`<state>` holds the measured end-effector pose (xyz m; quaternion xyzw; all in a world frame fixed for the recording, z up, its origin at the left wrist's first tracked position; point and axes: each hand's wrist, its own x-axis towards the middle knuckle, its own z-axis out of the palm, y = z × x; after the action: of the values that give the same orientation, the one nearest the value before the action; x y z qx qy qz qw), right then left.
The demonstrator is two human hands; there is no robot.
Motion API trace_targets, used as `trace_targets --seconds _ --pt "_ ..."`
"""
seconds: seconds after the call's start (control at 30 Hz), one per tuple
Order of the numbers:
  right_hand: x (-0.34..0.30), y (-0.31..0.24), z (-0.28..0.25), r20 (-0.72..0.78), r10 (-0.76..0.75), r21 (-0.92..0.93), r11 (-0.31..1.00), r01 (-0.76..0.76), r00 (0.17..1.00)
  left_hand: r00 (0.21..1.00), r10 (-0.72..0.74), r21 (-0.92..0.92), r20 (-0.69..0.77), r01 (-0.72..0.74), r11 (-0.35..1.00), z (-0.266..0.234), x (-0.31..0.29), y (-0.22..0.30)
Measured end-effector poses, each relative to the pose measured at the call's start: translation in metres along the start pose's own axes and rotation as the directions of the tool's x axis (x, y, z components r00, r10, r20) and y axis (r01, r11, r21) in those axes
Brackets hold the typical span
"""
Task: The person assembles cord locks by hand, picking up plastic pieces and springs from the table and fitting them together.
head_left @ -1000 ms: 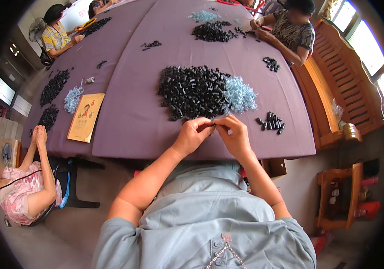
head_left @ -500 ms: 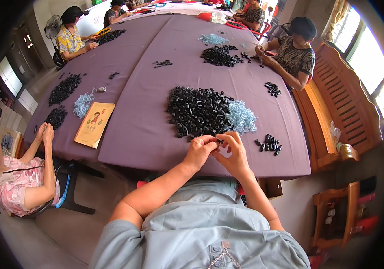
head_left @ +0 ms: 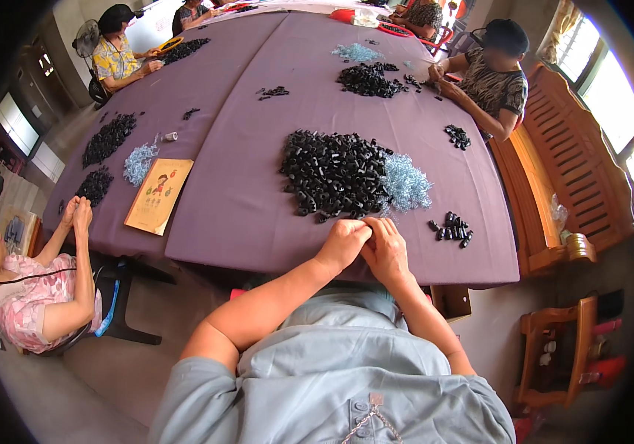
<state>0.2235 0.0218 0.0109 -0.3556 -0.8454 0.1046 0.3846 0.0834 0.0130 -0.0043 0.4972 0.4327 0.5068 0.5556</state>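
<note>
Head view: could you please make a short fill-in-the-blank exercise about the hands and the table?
1. Of the left hand and right hand, the ____ is nearer the lower-right black cluster.
2. The wiry pile beside the large black pile is pale ____.
3. The booklet lies on the large black pile's ____ side.

Missing words: right; blue; left.

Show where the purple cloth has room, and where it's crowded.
Free: purple cloth between the yellow booklet and large black pile; also between the two small black clusters at right. Crowded: where the large pile meets the pale-blue heap, beyond the right hand.
</note>
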Motion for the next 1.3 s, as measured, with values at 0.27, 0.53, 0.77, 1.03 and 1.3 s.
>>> trace_targets --seconds 0.27,0.53,0.77,1.03,1.3 --pt "0.004 0.002 0.003 0.013 0.063 0.073 0.995 -0.064 0.998 0.972 0.167 0.210 -0.163 -0.131 0.969 0.008 0.007 -0.008" --pt "-0.003 0.005 0.007 -0.035 0.086 0.119 0.989 -0.081 0.996 0.992 0.078 0.106 0.098 -0.089 0.990 -0.003 0.008 -0.008" --pt "-0.002 0.004 0.006 -0.004 0.075 0.111 0.991 -0.074 0.997 0.976 0.015 -0.058 0.219 -0.002 0.998 -0.010 0.006 -0.013" --pt "-0.004 0.008 0.004 0.006 0.040 0.115 0.993 -0.040 0.999 0.984 0.049 0.090 0.171 -0.065 0.994 -0.008 0.006 -0.012" --pt "-0.007 0.003 0.006 -0.011 0.119 0.166 0.979 -0.116 0.993 0.993 -0.026 -0.007 0.118 0.027 1.000 -0.006 0.007 -0.013"
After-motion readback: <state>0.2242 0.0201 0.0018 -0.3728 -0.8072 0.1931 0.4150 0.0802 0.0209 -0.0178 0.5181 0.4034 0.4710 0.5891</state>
